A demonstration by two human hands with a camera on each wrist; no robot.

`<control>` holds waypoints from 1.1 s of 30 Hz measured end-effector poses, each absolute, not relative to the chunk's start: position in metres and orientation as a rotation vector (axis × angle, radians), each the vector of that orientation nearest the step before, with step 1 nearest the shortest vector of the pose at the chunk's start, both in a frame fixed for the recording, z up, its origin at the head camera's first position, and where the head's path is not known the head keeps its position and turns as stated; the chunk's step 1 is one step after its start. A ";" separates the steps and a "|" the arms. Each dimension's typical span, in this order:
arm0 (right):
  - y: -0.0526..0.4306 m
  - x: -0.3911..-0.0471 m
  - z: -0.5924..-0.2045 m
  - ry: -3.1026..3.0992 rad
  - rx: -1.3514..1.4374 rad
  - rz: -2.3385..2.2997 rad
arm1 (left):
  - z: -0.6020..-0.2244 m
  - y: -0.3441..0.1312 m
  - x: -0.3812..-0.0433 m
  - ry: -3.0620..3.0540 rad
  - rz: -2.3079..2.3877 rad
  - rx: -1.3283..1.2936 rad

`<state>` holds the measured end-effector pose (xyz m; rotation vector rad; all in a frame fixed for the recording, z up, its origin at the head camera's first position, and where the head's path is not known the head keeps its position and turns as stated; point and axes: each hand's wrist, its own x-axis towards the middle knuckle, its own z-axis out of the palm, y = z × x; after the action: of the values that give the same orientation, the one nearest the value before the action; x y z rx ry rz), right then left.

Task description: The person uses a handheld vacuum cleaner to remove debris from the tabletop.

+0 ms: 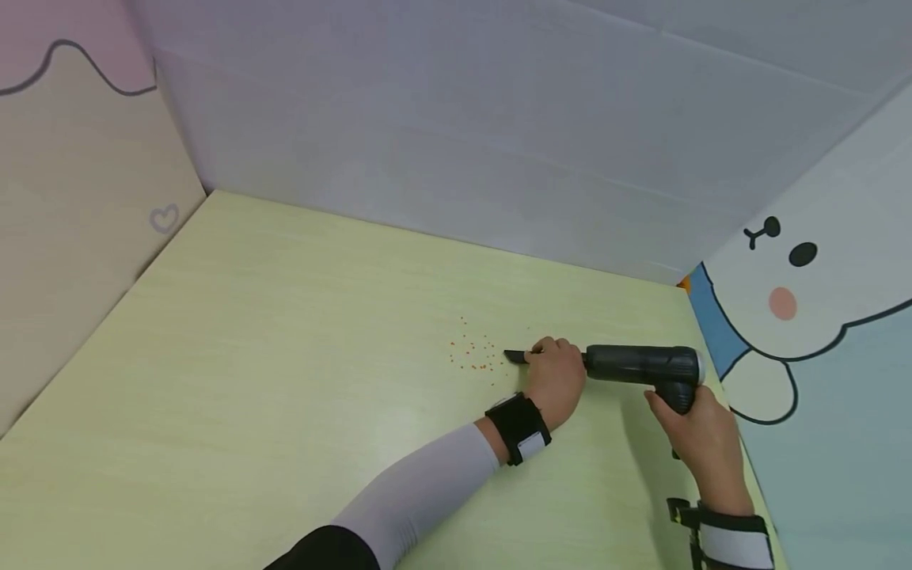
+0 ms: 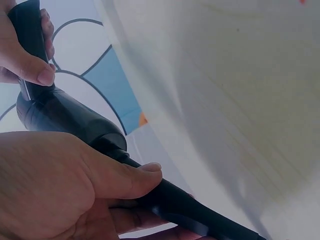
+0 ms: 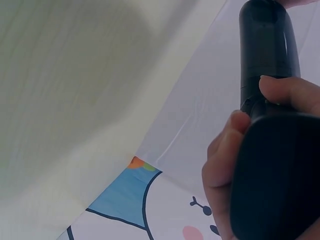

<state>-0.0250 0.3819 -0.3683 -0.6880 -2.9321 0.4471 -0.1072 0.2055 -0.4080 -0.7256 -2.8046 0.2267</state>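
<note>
A black handheld vacuum cleaner (image 1: 637, 364) lies level above the pale table, its narrow nozzle (image 1: 516, 357) pointing left. My right hand (image 1: 707, 443) grips the handle (image 3: 275, 175), fingers and thumb wrapped round it in the right wrist view. Farther forward, my left hand (image 1: 557, 381) holds the nozzle where it joins the body. In the left wrist view the thumb lies along the nozzle's top and the fingers curl beneath. Just left of the nozzle tip, small orange crumbs (image 1: 482, 366) are scattered on the tabletop.
The pale wooden table (image 1: 249, 356) spreads out to the left. A plain whitish wall panel (image 1: 442, 127) rises at its back edge. On the right, close beside the right hand, stands a panel with a cartoon animal (image 1: 841, 348); a beige panel (image 1: 78, 237) borders the left.
</note>
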 end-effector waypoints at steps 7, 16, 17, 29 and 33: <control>0.382 -0.021 -0.369 -2.936 -0.683 0.416 | -0.406 0.202 -0.101 -2.790 0.233 -0.727; 0.384 -0.015 -0.367 -2.964 -0.709 0.449 | -0.407 0.198 -0.090 -2.751 0.215 -0.729; 0.384 -0.014 -0.367 -2.966 -0.712 0.454 | -0.406 0.198 -0.089 -2.748 0.222 -0.734; 0.380 -0.007 -0.371 -2.977 -0.711 0.443 | -0.403 0.191 -0.081 -2.790 0.285 -0.792; 0.377 -0.005 -0.373 -2.980 -0.702 0.437 | -0.402 0.186 -0.078 -2.787 0.310 -0.810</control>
<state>-0.0052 0.3774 -0.3731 -0.7017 -2.9800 0.4369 -0.0782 0.1864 -0.4025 -0.8102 -2.7874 0.3095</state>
